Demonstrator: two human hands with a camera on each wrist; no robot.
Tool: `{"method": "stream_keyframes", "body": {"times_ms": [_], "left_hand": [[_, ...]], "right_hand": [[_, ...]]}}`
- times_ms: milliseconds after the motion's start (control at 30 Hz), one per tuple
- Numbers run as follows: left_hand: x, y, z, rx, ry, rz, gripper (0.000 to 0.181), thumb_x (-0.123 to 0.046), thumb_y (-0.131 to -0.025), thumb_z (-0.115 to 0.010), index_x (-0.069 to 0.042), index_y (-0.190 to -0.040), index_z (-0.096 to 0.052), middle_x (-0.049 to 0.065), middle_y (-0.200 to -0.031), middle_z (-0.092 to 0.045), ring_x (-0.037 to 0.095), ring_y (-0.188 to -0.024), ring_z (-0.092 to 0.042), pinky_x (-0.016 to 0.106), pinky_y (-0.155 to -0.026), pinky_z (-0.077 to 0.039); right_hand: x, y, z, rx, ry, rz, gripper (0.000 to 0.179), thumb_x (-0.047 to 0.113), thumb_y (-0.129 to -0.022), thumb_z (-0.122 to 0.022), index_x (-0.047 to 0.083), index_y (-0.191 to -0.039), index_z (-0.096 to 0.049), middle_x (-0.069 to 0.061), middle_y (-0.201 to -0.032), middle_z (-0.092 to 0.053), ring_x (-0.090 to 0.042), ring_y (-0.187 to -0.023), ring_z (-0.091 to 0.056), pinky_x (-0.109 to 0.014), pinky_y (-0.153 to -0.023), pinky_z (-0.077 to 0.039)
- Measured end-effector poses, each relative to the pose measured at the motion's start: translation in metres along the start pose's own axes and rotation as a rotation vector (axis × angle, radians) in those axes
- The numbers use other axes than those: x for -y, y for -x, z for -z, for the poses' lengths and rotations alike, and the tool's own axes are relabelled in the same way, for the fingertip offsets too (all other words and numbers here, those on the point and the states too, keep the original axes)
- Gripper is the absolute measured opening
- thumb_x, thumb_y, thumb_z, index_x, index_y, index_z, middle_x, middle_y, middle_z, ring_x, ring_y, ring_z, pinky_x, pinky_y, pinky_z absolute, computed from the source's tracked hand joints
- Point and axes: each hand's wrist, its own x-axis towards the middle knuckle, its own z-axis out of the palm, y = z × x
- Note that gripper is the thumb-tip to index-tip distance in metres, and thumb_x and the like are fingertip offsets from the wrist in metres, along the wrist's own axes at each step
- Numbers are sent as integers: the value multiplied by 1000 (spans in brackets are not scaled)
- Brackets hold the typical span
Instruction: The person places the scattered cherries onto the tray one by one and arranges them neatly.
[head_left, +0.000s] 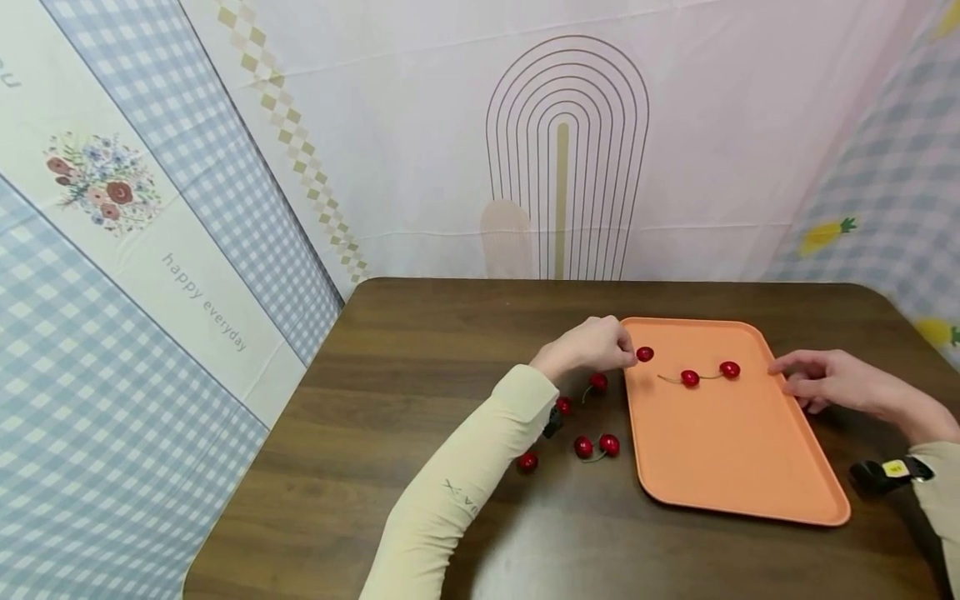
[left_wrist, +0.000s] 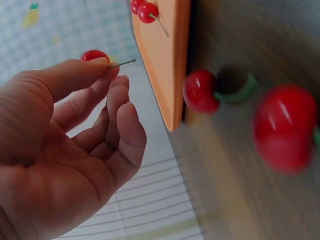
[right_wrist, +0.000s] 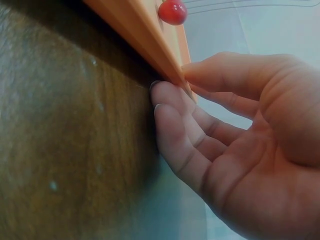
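Note:
My left hand (head_left: 600, 345) pinches a red cherry (left_wrist: 94, 55) by its thin green stem, between thumb and forefinger. In the head view this cherry hangs over the left edge of the orange tray (head_left: 720, 454). Two cherries lie on the tray, one in the middle (head_left: 690, 378) and one farther right (head_left: 730, 369), stems pointing left. At the tray's right edge my right hand (head_left: 836, 382) grips the rim, the thumb against it and the other fingers curled beside and below it. Left of the tray, a cherry (head_left: 597, 382) lies just below my left hand.
More cherries lie on the brown wooden table (head_left: 420, 358): a pair (head_left: 596, 447) near the tray's lower left, and a cherry (head_left: 528, 462) beside my left sleeve (head_left: 465, 475). Another cherry (head_left: 563, 405) is partly hidden by the wrist. A patterned cloth (head_left: 420, 150) hangs behind the table.

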Motion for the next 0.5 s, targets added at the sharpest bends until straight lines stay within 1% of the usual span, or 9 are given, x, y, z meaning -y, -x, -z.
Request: {"method": "stream_keyframes", "body": {"times_ms": [67, 133, 200, 300, 367, 433, 500], "left_hand": [[-5, -4, -2, 8, 33, 47, 24, -25, -96, -60, -10, -83, -73, -7, -62, -52, 5, -56, -45, 19, -53, -39], [-10, -8, -5, 18, 55, 89, 25, -26, -96, -60, -12, -79, -73, -7, -61, -55, 5, -55, -46, 19, -52, -39], [-13, -13, -10, 22, 77, 126, 26, -27, -95, -62, -14, -77, -74, -6, -63, -60, 6, -58, -48, 20, -53, -39], [-15, -21, -18, 3, 72, 163, 25, -28, -92, -64, -17, -73, -75, -8, -65, -64, 6, -62, -49, 21, -54, -39], [-15, -27, -24, -9, 72, 192, 27, -28, -91, -65, -18, -67, -74, -7, -60, -60, 7, -59, -47, 22, -52, -37], [-13, -32, -29, -6, 67, 235, 35, -29, -90, -65, -17, -58, -64, -7, -53, -48, 8, -52, -40, 22, -49, -32], [-11, -36, -34, 2, 66, 276, 44, -31, -91, -64, -17, -51, -52, -5, -49, -37, 10, -47, -32, 23, -46, -28]], "right_hand": [[1, 0, 0, 3, 6, -4, 44, 17, -99, -57, -10, -132, -46, -3, -87, -64, -12, -72, -63, -31, -63, -55], [2, 0, 0, 5, 5, -6, 44, 18, -99, -57, -10, -132, -46, -2, -87, -65, -12, -72, -63, -31, -63, -55], [1, 0, 0, 5, -1, 3, 43, 17, -99, -57, -10, -131, -47, -2, -86, -65, -12, -71, -63, -31, -63, -55], [0, 1, 1, 3, -20, 33, 38, 15, -99, -57, -8, -128, -49, -2, -85, -65, -13, -71, -63, -31, -63, -55], [-1, 1, 2, 6, -33, 60, 33, 13, -99, -56, -5, -126, -51, -1, -85, -65, -13, -72, -63, -31, -63, -55], [-2, 2, 3, 9, -46, 80, 28, 12, -99, -56, -1, -124, -54, -1, -84, -65, -13, -72, -64, -31, -62, -55], [-3, 3, 4, 14, -51, 92, 25, 11, -99, -55, 3, -122, -56, -1, -84, -65, -13, -72, -64, -31, -62, -55]]}}
